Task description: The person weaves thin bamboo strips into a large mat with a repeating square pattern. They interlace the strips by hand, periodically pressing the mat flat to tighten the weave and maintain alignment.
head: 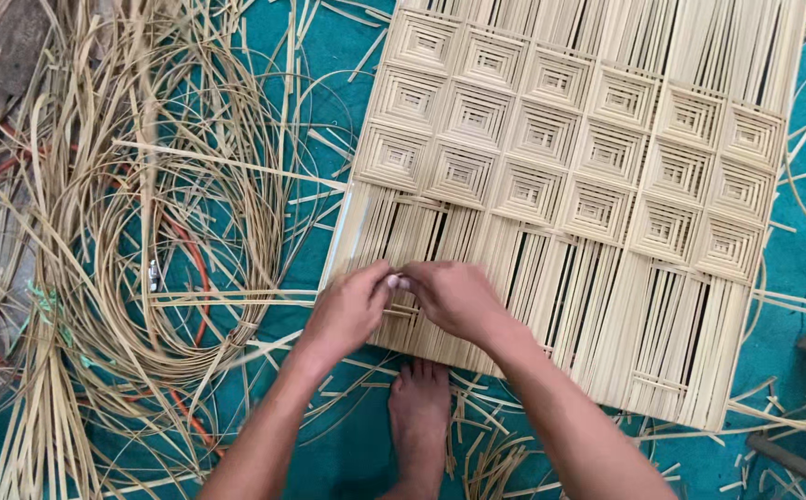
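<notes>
- The left hand [347,310] and the right hand [454,298] met fingertip to fingertip over the near left part of a woven cane panel [607,306], both pinched shut on what looked like one thin cane strip [401,315] running across the upright slats; the strip itself was too fine to make out clearly between the fingers.
- Just nearer than the hands, a bare foot [419,417] pressed on the panel's near edge, toes touching it, which appeared to hold the work flat.
- To do this step well, I judged, the strip should be kept flat and untwisted, drawn snug against the crosspiece beside it, and passed over and under the slats in a steady count so the pattern stays square.
- Short cane offcuts [486,458] lay scattered on the teal floor mat [329,444] around the foot.
- To the left, well apart from the panel, a large loose coil of long cane strips [144,231] lay spread out, with an orange hose [201,268] threaded under it.
- Farther off, the panel's middle band showed three rows of finished concentric-square blocks [551,139], tight and evenly lined up.
- Beyond them, at the far edge, plain upright slats [662,37] stood unwoven.
</notes>
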